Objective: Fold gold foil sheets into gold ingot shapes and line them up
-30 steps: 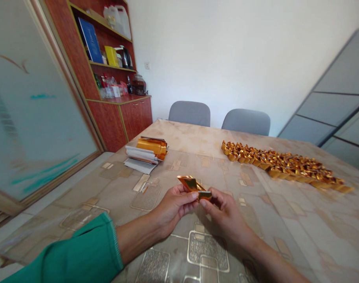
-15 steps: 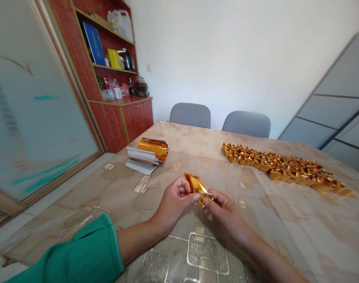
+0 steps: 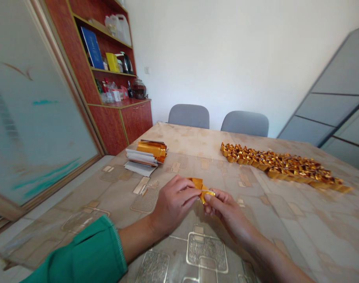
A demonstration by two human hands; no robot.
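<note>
A small piece of shiny gold paper (image 3: 198, 183), partly folded, is held between both hands above the patterned tablecloth. My left hand (image 3: 175, 202) grips its left side, the fingers laid across the front of it. The right end is pinched between thumb and fingers of my right hand (image 3: 222, 204). At the left on the table lies a stack of gold and white paper sheets (image 3: 147, 154), curled. Rows of folded gold paper pieces (image 3: 279, 167) stand close together on the right side of the table.
Two grey chairs (image 3: 189, 116) stand behind the table's far edge (image 3: 197, 127). A red-brown cabinet (image 3: 108, 122) with bottles, a kettle and plastic jugs is at the back left, beside a frosted sliding door (image 3: 44, 102).
My left hand has turned, its fingers now over the front of the gold paper, hiding more of it. The paper's upper left part has tilted. The view has shifted slightly.
</note>
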